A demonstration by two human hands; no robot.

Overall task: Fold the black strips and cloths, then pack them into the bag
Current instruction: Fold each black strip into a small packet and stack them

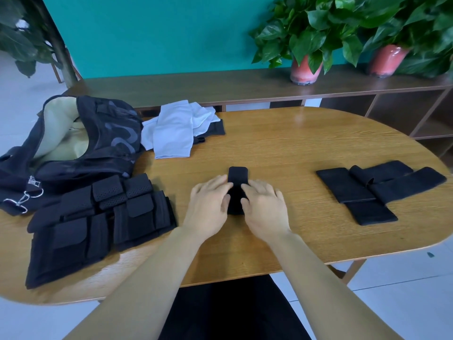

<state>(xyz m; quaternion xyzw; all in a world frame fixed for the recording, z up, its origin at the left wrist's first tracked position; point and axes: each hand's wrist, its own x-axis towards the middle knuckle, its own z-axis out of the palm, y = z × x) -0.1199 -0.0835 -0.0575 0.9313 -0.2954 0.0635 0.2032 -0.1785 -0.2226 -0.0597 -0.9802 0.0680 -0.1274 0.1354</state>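
hands press flat on a black strip (237, 179) mid-table: left hand (208, 204) and right hand (264, 207) with fingers straight, one each side; open bag (73, 133) far left.

I see a glossy grained wood table (282, 143), matt black cloth strips (372, 190) on it, mesh bag (98, 143) at its left with metal clips (23, 197)
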